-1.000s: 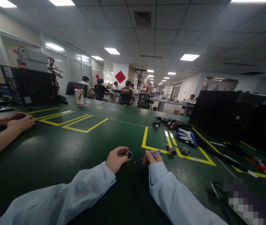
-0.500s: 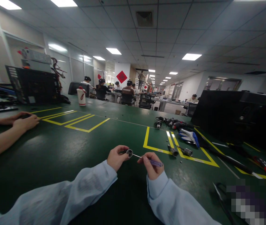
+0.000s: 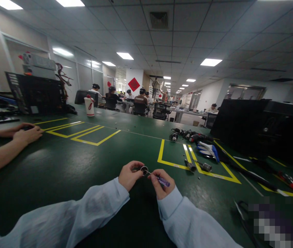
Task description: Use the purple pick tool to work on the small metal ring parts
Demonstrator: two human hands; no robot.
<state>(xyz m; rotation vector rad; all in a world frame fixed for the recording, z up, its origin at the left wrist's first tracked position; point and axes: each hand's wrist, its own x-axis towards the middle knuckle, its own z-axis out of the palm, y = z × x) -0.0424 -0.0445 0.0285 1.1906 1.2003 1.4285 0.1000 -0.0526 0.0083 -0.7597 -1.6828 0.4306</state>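
Observation:
Between the thumb and fingers of my left hand is a small round metal part, its ring-shaped open end turned toward my right hand. My right hand is closed around a screwdriver with a purple, see-through handle. The thin shaft points left, and its tip reaches the opening of the metal part; how far inside it sits I cannot tell. Two metal cylindrical parts, one nearer and another beside it, lie on the table to the right of my hands.
The green table carries yellow tape outlines. A blue-and-white glove and a cluster of drill-like parts lie at right. Black computer cases flank both sides. Another person's hands are at left, and a white cup stands farther back.
My right hand has moved slightly left, bringing the screwdriver closer to the metal part; less of its shaft shows and its handle tilts more steeply. My left hand has barely shifted.

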